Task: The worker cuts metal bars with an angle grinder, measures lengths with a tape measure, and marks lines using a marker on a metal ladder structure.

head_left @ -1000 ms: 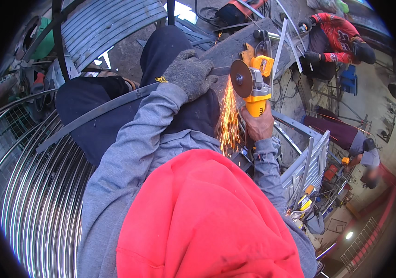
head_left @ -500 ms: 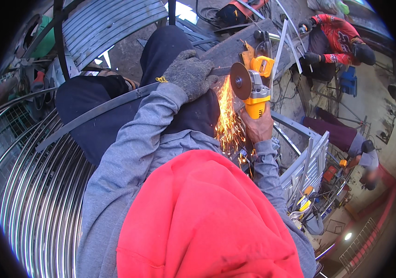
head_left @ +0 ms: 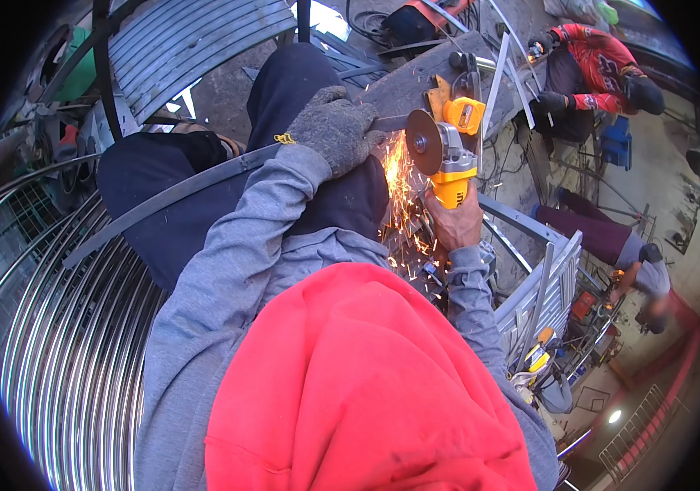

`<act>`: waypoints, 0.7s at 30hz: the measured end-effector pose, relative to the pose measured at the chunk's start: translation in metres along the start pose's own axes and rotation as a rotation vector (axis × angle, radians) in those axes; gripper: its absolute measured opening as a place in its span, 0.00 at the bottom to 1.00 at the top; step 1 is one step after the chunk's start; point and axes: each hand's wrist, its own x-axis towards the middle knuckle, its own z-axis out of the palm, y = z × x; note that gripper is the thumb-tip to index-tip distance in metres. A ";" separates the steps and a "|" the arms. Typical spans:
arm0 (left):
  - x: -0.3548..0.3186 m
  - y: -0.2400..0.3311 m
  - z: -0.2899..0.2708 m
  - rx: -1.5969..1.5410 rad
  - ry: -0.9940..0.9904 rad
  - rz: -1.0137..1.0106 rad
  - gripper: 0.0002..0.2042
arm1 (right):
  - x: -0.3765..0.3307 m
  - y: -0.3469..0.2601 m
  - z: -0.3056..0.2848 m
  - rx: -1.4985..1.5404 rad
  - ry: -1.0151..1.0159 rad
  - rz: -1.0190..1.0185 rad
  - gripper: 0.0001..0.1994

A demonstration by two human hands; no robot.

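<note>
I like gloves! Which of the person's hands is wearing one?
The left hand, in a grey knit glove, on the curved metal bar. The right hand, bare, holds the yellow grinder.

Grinder (head_left: 448, 151) right of gloved hand (head_left: 335, 127) (curved bars (head_left: 63, 360) far left)

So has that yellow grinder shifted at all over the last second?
Barely. The yellow grinder in the right hand sits at nearly the same spot beside the gloved left hand on the curved metal bar, at most creeping slightly left toward the glove.
</note>
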 end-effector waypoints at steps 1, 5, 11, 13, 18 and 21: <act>0.000 0.000 0.000 0.004 0.007 0.004 0.20 | 0.000 0.002 0.000 0.001 -0.003 0.003 0.30; -0.001 0.001 -0.002 -0.009 -0.003 -0.009 0.20 | 0.000 -0.004 -0.002 -0.015 -0.015 0.001 0.30; -0.001 0.000 -0.001 -0.020 0.013 -0.013 0.19 | 0.002 0.000 0.001 0.017 0.003 -0.018 0.31; -0.001 0.000 0.000 -0.011 0.024 -0.008 0.19 | 0.002 -0.001 0.002 -0.033 0.001 0.011 0.31; -0.002 -0.002 0.001 0.000 0.053 0.017 0.19 | 0.005 -0.003 -0.001 0.017 -0.001 -0.036 0.31; -0.001 -0.001 0.001 -0.011 0.066 0.023 0.19 | 0.005 -0.007 -0.003 0.030 0.006 -0.047 0.31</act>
